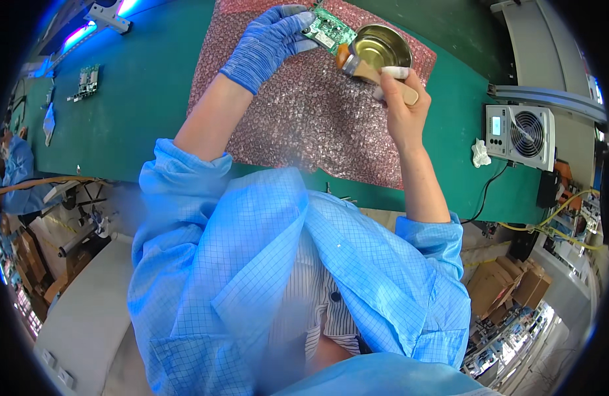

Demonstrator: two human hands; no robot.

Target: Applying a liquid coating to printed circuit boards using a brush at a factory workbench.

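Far left, desk edge: we see a second small circuit board [87, 81] lying flat on the green desk [139, 99], well apart from the hands; a co-worker's blue sleeve [14, 168] shows at the picture's left rim.
Work mat: a pink bubble-wrap sheet [304, 125] covers the desk in front of us, and both hands work above its far end.
Left hand: our left hand [268, 43], in a blue knit glove, has its grip closed on the green circuit board [329, 30], fingers wrapped round the board's left edge so that it is held tilted above the mat.
Board position: the board sits just beside the round metal tin [377, 47], its right edge near the tin's rim.
Brush: a flat brush [370, 69] with a wooden handle lies across the tin's near rim, its bristle end touching or just off the board's lower corner; we cannot tell which.
Right hand: our right hand [397, 99], bare but for white finger cots, has its grip closed round the brush handle.
Progress: we judge that brushing of the board is under way; how much of its surface is treated cannot be read here.
Far right: a grey fan unit [521, 134] stands on the desk, with a crumpled white cloth [480, 153] just beside it.
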